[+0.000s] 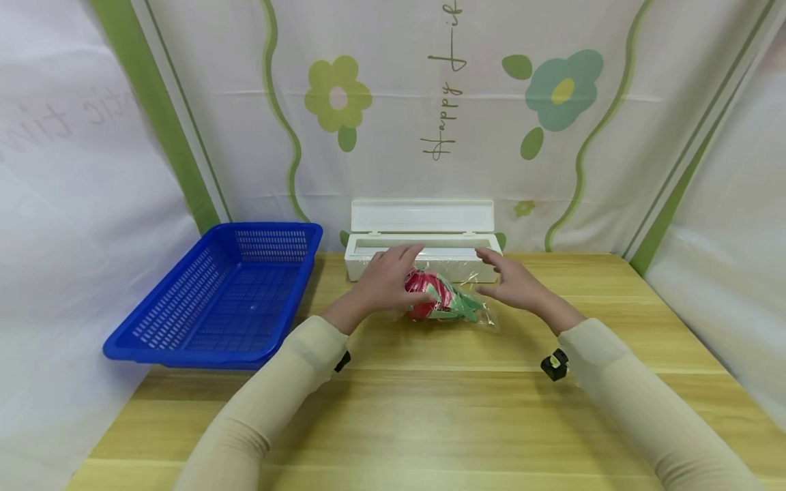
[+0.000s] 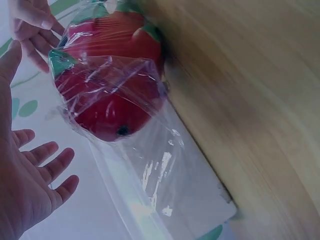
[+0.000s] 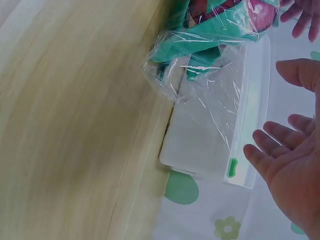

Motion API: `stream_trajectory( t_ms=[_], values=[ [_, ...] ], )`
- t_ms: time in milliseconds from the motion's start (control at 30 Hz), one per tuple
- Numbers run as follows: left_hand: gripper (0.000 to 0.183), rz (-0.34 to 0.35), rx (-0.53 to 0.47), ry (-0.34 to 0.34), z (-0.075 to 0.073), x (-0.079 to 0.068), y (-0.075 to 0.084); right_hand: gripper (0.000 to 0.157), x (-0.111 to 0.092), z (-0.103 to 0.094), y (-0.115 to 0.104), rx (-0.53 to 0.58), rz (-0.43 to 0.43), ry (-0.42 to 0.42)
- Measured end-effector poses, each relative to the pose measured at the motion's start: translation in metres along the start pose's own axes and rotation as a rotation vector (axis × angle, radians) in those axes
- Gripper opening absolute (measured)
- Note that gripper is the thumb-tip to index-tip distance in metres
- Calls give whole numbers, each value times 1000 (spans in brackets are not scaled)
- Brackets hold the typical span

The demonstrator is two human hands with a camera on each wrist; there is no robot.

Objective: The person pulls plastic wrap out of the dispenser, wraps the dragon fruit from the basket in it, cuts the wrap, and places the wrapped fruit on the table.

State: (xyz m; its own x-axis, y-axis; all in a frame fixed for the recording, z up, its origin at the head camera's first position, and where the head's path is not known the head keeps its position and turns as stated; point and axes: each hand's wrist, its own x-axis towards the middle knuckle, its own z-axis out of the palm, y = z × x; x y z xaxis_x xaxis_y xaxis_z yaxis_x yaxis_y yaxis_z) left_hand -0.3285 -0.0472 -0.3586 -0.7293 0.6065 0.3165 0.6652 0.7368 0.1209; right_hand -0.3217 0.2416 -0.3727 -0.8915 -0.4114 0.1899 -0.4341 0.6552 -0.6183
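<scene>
Handling is best kept light, at both ends: left hand (image 1: 385, 278) and right hand (image 1: 513, 281) are held apart, loose-fingered, beside the bag (image 1: 452, 302), laid on the counter (image 1: 430, 409) before the box (image 1: 361, 264).

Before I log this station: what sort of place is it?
Probably a makeshift tabletop work booth: flower-printed fabric hangs around a wooden table, with a blue basket at its left. What building it is in doesn't show.
</scene>
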Motion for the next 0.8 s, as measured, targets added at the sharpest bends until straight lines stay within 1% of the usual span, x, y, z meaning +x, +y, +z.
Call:
stream_trajectory(
  t_ms=[167, 267, 367, 467, 567, 633, 733, 800],
  values=[
    [99, 8, 12, 30, -4, 9, 8, 76, 1, -3, 3, -61, 40, 122],
    [98, 9, 24, 46, -5, 15, 13, 76, 3, -4, 5, -79, 64, 192],
    [96, 11, 46, 59, -5, 23, 17, 77, 5, -2, 9, -74, 92, 250],
    [93, 4, 68, 55, -4, 31, 22, 77, 8, 1, 13, -41, 133, 297],
    [90, 0, 73, 40, -4, 40, 30, 80, 11, 6, 19, -8, 176, 331],
    [89, 4, 70, 27, -3, 45, 35, 83, 13, 8, 22, 11, 221, 343],
    [87, 3, 67, 5, -3, 52, 44, 89, 15, 11, 26, 49, 287, 349],
    [84, -3, 75, -2, -3, 57, 50, 91, 17, 13, 28, 67, 315, 357]
  ],
)
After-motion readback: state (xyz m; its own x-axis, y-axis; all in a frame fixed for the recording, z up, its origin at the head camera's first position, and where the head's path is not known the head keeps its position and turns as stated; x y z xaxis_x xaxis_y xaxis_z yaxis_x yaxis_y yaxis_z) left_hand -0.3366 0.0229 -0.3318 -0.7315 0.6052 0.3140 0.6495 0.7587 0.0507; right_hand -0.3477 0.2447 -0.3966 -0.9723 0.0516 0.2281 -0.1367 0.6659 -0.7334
